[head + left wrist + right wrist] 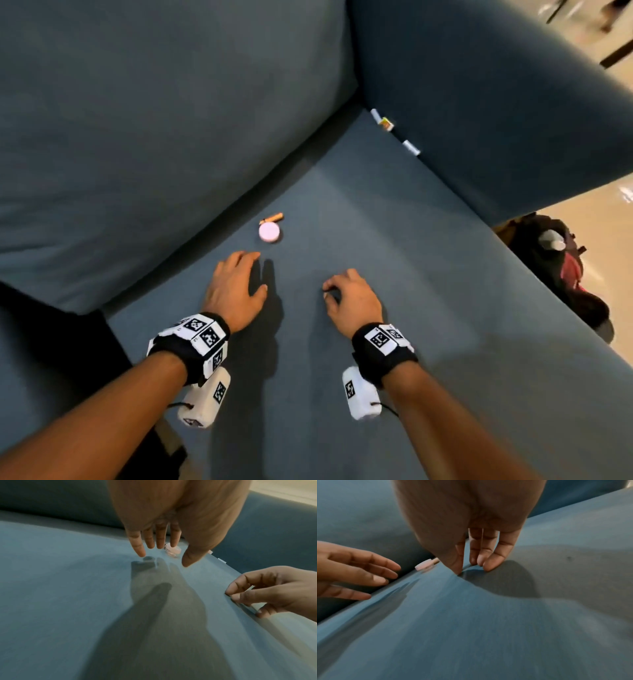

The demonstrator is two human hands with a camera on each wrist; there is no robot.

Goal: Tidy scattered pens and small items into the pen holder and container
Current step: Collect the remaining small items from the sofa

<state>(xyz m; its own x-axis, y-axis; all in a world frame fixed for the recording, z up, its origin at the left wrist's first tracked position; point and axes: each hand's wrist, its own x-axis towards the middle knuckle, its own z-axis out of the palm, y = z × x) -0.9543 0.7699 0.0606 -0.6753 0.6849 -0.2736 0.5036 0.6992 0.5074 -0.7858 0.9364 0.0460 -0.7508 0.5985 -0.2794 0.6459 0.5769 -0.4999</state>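
A round pink case (269, 232) lies on the blue sofa seat (376, 222), with a short orange tube (272, 218) touching its far side. My left hand (251, 274) hovers just short of them, fingers straight and spread, holding nothing. In the left wrist view the case (173, 550) shows just past the fingertips (160, 543). My right hand (330, 291) is to the right, fingers curled, tips and thumb pressing into the cushion (471, 566). I see nothing between them. Two white pen-like items (382, 120) (411, 147) sit in the crevice by the armrest. No pen holder or container is in view.
The back cushion (137, 137) rises on the left and the armrest (479, 102) on the right. A dark bag with red parts (561, 267) lies on the floor beyond the seat's right edge. A black object (68, 342) lies at the seat's left.
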